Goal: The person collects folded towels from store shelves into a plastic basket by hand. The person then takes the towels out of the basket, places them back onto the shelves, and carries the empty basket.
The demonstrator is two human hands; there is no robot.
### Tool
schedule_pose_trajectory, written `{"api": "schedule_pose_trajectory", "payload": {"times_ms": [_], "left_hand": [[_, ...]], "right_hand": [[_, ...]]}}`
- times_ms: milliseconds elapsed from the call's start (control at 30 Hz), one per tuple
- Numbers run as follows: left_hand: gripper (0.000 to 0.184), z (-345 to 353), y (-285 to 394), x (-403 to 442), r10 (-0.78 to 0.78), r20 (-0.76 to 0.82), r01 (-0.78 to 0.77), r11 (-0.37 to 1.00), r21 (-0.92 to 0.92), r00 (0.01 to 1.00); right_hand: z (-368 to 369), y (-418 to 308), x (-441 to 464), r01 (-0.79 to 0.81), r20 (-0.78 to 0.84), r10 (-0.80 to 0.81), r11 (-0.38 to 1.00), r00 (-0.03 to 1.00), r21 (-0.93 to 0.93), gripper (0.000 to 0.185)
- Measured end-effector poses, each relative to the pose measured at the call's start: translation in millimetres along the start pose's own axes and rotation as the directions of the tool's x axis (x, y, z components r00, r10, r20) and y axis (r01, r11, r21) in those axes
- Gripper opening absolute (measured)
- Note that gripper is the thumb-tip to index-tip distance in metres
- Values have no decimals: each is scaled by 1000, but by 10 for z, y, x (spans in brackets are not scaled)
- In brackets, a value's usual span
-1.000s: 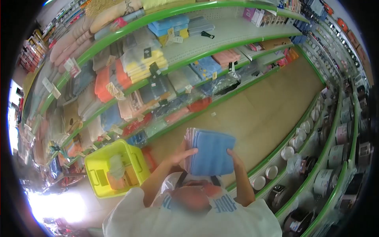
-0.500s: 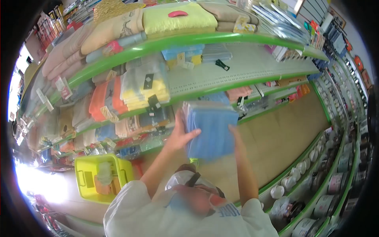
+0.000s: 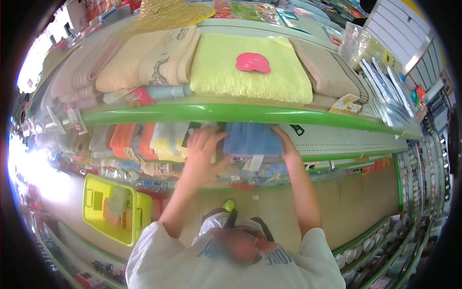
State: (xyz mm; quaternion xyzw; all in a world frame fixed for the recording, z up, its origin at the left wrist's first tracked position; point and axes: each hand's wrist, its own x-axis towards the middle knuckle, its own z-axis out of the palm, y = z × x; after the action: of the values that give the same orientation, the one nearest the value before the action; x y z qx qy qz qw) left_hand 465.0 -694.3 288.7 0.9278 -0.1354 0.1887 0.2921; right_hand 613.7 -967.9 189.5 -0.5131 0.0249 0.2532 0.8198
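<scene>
The blue towels [image 3: 252, 140] are in front of me, at the shelf [image 3: 353, 140] that sits under the big green edge [image 3: 231, 113]. I see them folded in a pile. I can't tell if all their weight is on the shelf.

My right hand [image 3: 288, 147] is at the right side of the blue towels, with its fingers by the top corner. I can't tell if it is squeezing them or just touching. My left hand [image 3: 204, 150] is open, with its fingers spread wide. It is just beside the blue towels, on their left, and I can't tell if it touches them.

Next to my left hand are some white and yellow towels [image 3: 167, 144], and past those are orange towels [image 3: 123, 139]. A little black thing [image 3: 298, 130] lies near my right hand, on the other side from the blue towels. A white tag [image 3: 253, 163] shows just below the pile.

Up on top there is a fuzzy yellow towel [image 3: 231, 79] with a pink thing [image 3: 253, 63] lying on it. A straw hat [image 3: 168, 15] is up there too, farther back. Down on the floor, to my left, is a yellow basket [image 3: 89, 200] with some things inside.
</scene>
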Motion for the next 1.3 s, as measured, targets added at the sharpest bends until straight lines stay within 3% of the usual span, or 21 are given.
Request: {"api": "schedule_pose_trajectory", "payload": {"times_ms": [67,200,333,533,633,667,767,867,967,1133,1300], "left_hand": [[84,-135,-59,-53,-46,48,32,964,263,998],[102,125,-292,-113,-103,101,36,855,518,990],[98,280,-303,-51,-54,24,30,823,567,998],[95,322,-414,-57,11,35,-28,840,542,999],[94,203,-398,-118,34,52,-54,894,446,998],[93,173,-381,-140,49,52,-65,912,405,997],[94,160,-241,-165,42,59,-66,852,519,997],[91,346,-263,-180,49,4,-42,793,607,999],[89,392,-278,-174,58,-29,-28,783,622,998],[84,392,-296,-209,39,-60,5,801,599,997],[68,182,5,-890,-29,-237,124,911,394,971]], "right_hand": [[105,41,41,2,6,-2,1000,1000,15,66],[206,-36,73,20,43,-20,1000,999,-6,67],[26,6,285,53,90,-55,998,994,22,69],[58,-86,170,90,-22,-97,973,995,-210,64],[74,-125,90,359,-54,-526,649,849,-671,52],[90,-136,51,488,104,-765,293,635,-822,49],[623,-295,-504,554,436,-744,-107,506,-826,51],[983,-104,-744,531,650,-500,-378,572,-758,61],[1048,148,-644,427,684,-424,-554,594,-715,70],[995,169,-554,445,679,-419,-530,603,-722,75],[1115,221,-608,396,659,-419,-557,625,-730,76]]}}
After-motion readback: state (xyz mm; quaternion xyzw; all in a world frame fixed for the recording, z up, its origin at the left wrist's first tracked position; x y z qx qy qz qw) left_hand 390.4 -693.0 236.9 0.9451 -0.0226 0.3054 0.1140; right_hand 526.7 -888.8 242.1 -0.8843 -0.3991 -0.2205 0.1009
